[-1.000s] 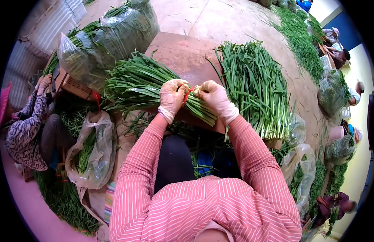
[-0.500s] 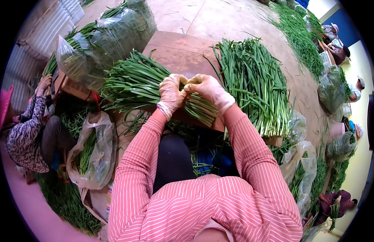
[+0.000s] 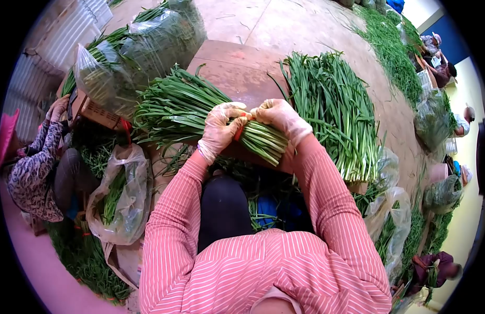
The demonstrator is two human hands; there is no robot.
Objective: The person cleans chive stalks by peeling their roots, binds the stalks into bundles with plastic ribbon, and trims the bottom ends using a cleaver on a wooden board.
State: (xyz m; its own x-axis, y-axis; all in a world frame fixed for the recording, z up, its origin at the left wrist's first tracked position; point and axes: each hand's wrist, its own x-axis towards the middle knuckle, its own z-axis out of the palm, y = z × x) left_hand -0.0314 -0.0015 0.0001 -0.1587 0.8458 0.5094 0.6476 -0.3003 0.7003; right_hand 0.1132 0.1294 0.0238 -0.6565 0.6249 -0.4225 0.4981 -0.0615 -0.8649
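A bunch of garlic chives [image 3: 185, 110] lies across the wooden board [image 3: 226, 60], leaves pointing left and pale cut stems to the right. Around its stems runs a red tie [image 3: 237, 132]. My left hand [image 3: 217, 131], in a thin whitish glove, pinches the tie on top of the bunch. Opposite it, my gloved right hand [image 3: 284, 119] has its fingertips closed on the tie too, close to the left fingertips. Just right of that hand rests a large pile of loose chives [image 3: 331, 115], its stems toward me.
Plastic-wrapped chives [image 3: 143, 52] stand at the upper left. An opened plastic bag [image 3: 135, 209] holds more at lower left; another bag [image 3: 394, 209] is at right. A co-worker [image 3: 36, 178] sits at left. Several people sit along the right wall beside heaped greens [image 3: 383, 57].
My hands have drawn slightly apart, my right hand shifting right. The red tie now shows plainly around the stems, where my hands mostly covered it before.
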